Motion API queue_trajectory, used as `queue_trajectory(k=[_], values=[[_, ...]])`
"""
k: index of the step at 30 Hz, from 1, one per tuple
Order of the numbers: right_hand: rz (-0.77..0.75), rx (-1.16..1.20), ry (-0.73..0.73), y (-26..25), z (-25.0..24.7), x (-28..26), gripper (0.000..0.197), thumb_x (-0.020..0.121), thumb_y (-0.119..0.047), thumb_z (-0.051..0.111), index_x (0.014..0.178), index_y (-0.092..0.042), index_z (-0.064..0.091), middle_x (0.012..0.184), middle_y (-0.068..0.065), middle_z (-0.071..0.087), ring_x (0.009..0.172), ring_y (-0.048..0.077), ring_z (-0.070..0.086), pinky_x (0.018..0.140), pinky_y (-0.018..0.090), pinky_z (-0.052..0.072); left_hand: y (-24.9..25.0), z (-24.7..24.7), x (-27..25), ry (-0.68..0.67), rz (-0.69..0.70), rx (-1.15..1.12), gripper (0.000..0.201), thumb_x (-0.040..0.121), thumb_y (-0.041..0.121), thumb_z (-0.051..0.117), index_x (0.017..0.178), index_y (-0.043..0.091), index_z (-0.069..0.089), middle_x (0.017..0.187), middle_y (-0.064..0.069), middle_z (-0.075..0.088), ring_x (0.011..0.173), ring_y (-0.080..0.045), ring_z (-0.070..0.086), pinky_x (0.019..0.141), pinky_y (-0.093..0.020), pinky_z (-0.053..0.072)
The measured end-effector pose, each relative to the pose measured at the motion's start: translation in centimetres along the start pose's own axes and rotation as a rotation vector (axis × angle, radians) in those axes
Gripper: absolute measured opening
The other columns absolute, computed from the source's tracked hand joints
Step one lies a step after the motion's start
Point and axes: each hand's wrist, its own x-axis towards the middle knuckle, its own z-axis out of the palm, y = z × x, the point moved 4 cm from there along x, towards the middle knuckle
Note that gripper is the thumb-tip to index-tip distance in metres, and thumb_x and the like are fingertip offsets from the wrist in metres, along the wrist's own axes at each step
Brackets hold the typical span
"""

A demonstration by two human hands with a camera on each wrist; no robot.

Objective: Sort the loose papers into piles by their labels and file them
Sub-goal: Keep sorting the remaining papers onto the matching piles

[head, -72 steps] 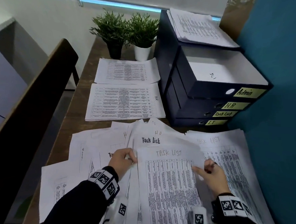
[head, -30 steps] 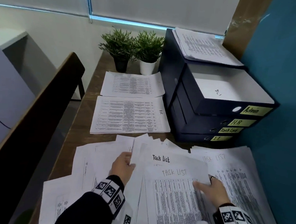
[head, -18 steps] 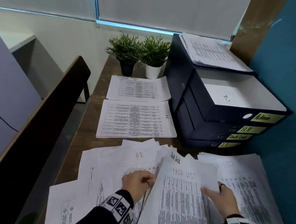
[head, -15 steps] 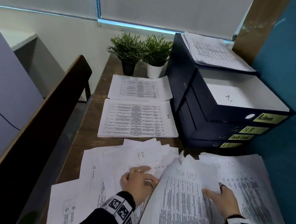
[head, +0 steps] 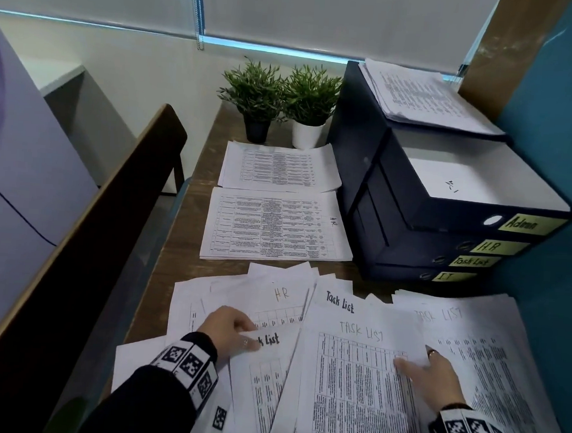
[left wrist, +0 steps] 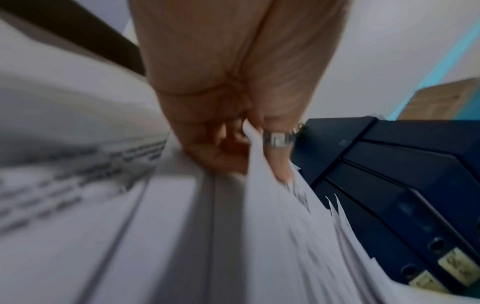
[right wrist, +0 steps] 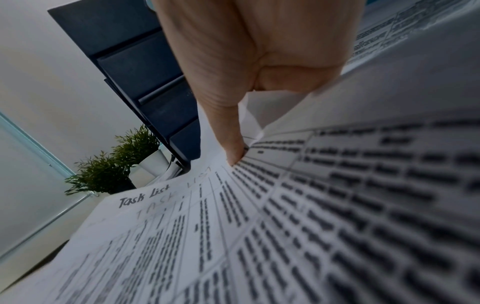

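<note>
Papers [head: 351, 387] lie between hands: left hand [head: 227, 330] pinches one, right hand [head: 435, 376] pinches another.

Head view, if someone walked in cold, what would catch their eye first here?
Probably the fanned mess of papers across the near desk, many headed Task List, with the left hand pinching one sheet and the right hand holding another's edge. Next, the dark binders stacked at right with yellow labels, then the two plants at the back.
</note>
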Motion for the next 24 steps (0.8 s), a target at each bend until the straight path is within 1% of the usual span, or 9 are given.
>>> queue_trajectory(k=[4,6,9,12,14,16,19,21,24], values=[[-0.042,0.030,0.006,-0.4,-0.2,-0.6,0.020,0.081,-0.016,0.069,0.093,-0.005,0.057,0.085,0.010,0.063,0.078,0.024,0.057,0.060,0.026,0.039,-0.8,-1.2,0.0,0.290,-0.029,-0.459,0.013,0.074,0.014,0.077,0.079,0.020,0.067,0.092,0.002,0.067,0.096,-0.019,0.060,0.085,-0.030,0.049],[-0.045,0.054,0.016,-0.5,-0.2,-0.9,0.024,0.081,-0.018,0.069,0.097,-0.003,0.058,0.086,0.010,0.062,0.080,0.025,0.056,0.069,0.027,0.042,-1.2,-0.4,-0.3,0.212,-0.078,-0.588,0.021,0.075,0.011,0.077,0.090,0.018,0.065,0.103,-0.004,0.066,0.104,-0.023,0.060,0.093,-0.037,0.048],[-0.044,0.077,0.032,-0.5,-0.2,-1.4,0.038,0.082,-0.022,0.069,0.110,0.000,0.058,0.105,0.016,0.064,0.095,0.029,0.057,0.087,0.034,0.045,-0.2,0.8,-1.7,0.008,-0.032,-0.453,0.018,0.083,-0.004,0.063,0.094,0.010,0.061,0.085,-0.004,0.066,0.081,-0.021,0.064,0.067,-0.021,0.053],[-0.036,0.136,0.038,-0.5,-0.3,-2.0,0.050,0.086,-0.022,0.063,0.124,0.007,0.049,0.122,0.021,0.058,0.114,0.034,0.053,0.099,0.039,0.039,1.4,-2.0,-2.2,0.177,0.032,-0.394,0.017,0.089,0.004,0.056,0.100,0.014,0.063,0.089,-0.001,0.066,0.084,-0.019,0.062,0.076,-0.030,0.053],[-0.023,0.173,0.044,-0.6,-0.1,-2.2,0.055,0.088,-0.025,0.060,0.130,0.007,0.043,0.130,0.023,0.052,0.122,0.035,0.047,0.105,0.043,0.036,2.9,-4.9,-2.7,0.307,0.145,-0.385,0.017,0.091,0.008,0.056,0.104,0.014,0.064,0.092,0.006,0.065,0.084,-0.010,0.060,0.073,-0.024,0.049],[-0.044,0.222,0.068,-1.2,0.1,-2.5,0.043,0.088,-0.025,0.060,0.116,0.007,0.053,0.117,0.023,0.058,0.110,0.035,0.054,0.100,0.046,0.041,4.2,-7.6,-3.3,0.386,0.257,-0.407,0.016,0.090,0.007,0.056,0.099,0.018,0.065,0.085,0.014,0.063,0.080,-0.004,0.059,0.064,-0.015,0.042],[-0.106,0.335,0.068,-3.3,0.3,-3.3,0.022,0.090,-0.017,0.059,0.071,-0.007,0.052,0.074,0.009,0.058,0.076,0.027,0.055,0.077,0.038,0.047,5.2,-10.6,-3.9,0.415,0.309,-0.435,0.022,0.091,0.004,0.054,0.087,0.023,0.065,0.088,0.010,0.068,0.089,-0.015,0.064,0.079,-0.029,0.051],[-0.204,0.456,0.043,-5.6,0.0,-4.6,0.022,0.088,-0.014,0.060,0.068,-0.012,0.052,0.066,0.001,0.056,0.066,0.017,0.052,0.066,0.031,0.044,5.2,-11.9,-4.1,0.423,0.272,-0.492,0.024,0.090,0.005,0.057,0.086,0.027,0.067,0.092,0.000,0.072,0.090,-0.021,0.068,0.086,-0.044,0.053],[-0.330,0.573,-0.060,-8.9,-0.7,-6.4,0.009,0.085,-0.016,0.064,0.077,-0.012,0.063,0.061,-0.004,0.065,0.058,0.009,0.059,0.062,0.025,0.045,5.6,-13.0,-4.9,0.459,0.267,-0.569,0.017,0.086,0.003,0.062,0.091,0.019,0.068,0.090,-0.006,0.073,0.085,-0.023,0.070,0.083,-0.047,0.054]])
